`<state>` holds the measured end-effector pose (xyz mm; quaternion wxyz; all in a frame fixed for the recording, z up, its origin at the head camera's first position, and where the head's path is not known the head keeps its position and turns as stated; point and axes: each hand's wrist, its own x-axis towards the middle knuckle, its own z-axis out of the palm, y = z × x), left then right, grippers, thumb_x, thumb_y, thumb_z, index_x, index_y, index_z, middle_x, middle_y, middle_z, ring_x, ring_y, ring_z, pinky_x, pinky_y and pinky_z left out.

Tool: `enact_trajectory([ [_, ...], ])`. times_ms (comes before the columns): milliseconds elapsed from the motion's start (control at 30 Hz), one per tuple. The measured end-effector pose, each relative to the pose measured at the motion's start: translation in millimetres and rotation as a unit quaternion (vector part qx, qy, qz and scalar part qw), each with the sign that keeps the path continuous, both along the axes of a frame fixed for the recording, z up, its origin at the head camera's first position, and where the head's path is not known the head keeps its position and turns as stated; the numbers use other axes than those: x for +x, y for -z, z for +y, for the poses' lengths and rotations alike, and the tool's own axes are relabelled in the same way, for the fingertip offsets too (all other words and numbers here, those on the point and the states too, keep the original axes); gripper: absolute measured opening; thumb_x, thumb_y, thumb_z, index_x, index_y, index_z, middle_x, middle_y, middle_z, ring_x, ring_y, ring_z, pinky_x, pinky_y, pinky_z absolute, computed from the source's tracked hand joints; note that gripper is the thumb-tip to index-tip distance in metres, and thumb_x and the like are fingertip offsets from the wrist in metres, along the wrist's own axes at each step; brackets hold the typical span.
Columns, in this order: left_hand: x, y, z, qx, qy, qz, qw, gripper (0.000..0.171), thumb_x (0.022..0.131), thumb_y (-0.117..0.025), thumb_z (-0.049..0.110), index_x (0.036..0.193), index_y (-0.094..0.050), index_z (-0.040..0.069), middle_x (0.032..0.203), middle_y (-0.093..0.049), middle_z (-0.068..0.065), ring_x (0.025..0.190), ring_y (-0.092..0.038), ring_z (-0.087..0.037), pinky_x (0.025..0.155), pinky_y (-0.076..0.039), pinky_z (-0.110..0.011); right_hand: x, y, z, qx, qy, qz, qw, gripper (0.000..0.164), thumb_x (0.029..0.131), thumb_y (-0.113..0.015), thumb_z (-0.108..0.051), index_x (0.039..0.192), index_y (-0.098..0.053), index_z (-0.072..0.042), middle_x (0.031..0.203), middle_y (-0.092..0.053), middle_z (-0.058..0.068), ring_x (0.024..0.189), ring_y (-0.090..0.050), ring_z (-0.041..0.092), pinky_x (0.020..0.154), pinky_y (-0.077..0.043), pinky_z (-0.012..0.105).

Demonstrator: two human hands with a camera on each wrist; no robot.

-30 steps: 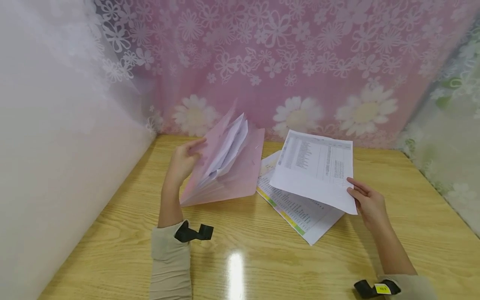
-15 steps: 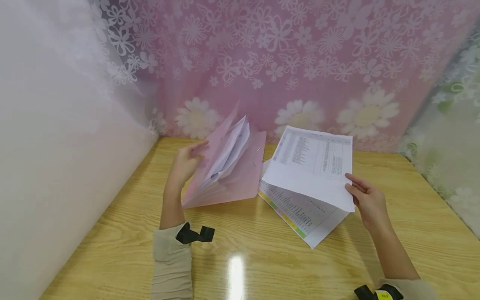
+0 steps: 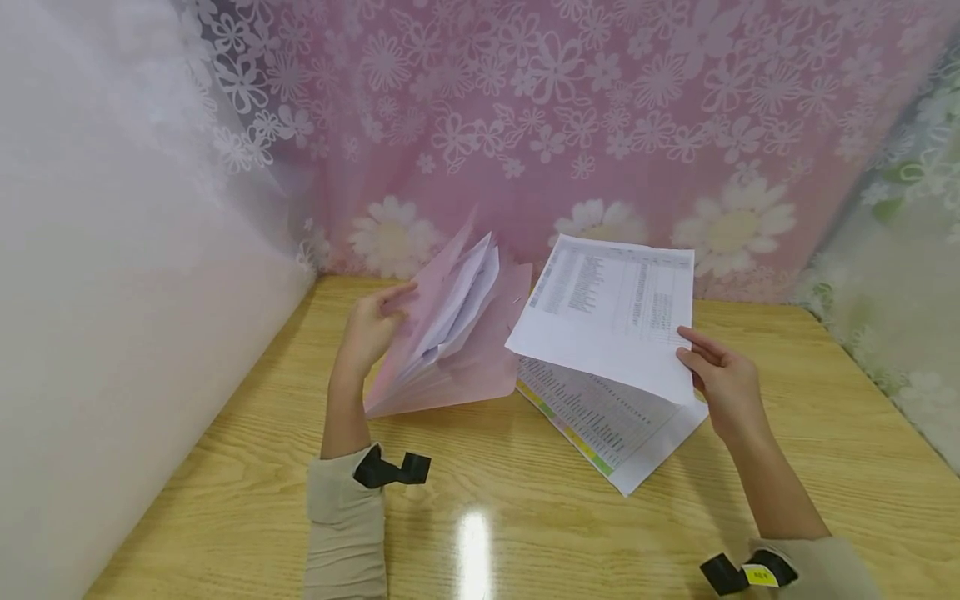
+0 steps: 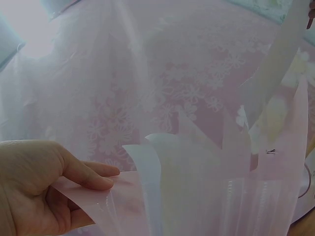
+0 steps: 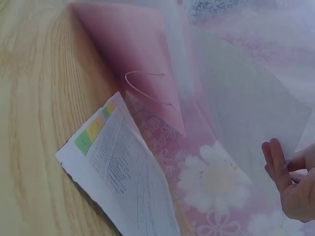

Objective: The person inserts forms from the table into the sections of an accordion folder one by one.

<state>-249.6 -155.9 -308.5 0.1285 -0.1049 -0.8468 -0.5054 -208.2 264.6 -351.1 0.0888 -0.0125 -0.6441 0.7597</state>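
By the left hand [image 3: 371,329] a pink folder [image 3: 480,367] is gripped; by the right hand [image 3: 727,383], at three o'clock, a printed sheet [image 3: 600,300], partly hiding a colour-edged document [image 3: 607,412]; the sheet's back is shown only in wrist views.

A pink curtain [image 3: 480,108] with white flowers hangs behind a wood-grain table [image 3: 240,475].
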Motion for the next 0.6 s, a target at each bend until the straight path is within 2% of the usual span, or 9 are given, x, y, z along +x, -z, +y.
enact_trajectory([
  [233,-1.3,0.2,1.4,-0.002,-0.002,0.004,1.0,0.046,0.084,-0.049,-0.007,0.126,-0.058,0.008,0.122,-0.057,-0.007,0.042,-0.02,-0.007,0.04,-0.024,-0.019,-3.3,-8.3,-11.6,0.009,0.01,0.002,1.0,0.047,0.085,-0.064,-0.006,0.13,-0.05,0.001,0.098,-0.063,-0.006,0.08,-0.06,0.006,0.067,-0.048,0.017],
  [400,-2.1,0.6,1.5,-0.008,-0.002,0.001,1.0,0.046,0.083,-0.049,-0.007,0.126,-0.058,0.009,0.123,-0.057,-0.008,0.042,-0.021,-0.007,0.04,-0.024,-0.019,-7.4,-13.2,-22.5,0.044,0.027,-0.009,0.999,0.05,0.086,-0.064,-0.009,0.132,-0.048,0.002,0.102,-0.058,-0.003,0.08,-0.059,0.006,0.068,-0.048,0.017],
  [600,-2.1,-0.2,0.8,-0.014,-0.003,0.0,0.9999,0.046,0.084,-0.049,-0.006,0.126,-0.057,0.009,0.123,-0.056,-0.008,0.041,-0.021,-0.007,0.039,-0.024,-0.02,-11.8,-18.6,-37.8,0.111,0.04,-0.006,0.993,0.046,0.088,-0.062,-0.011,0.13,-0.05,0.001,0.111,-0.053,0.004,0.082,-0.057,0.008,0.067,-0.048,0.016],
])
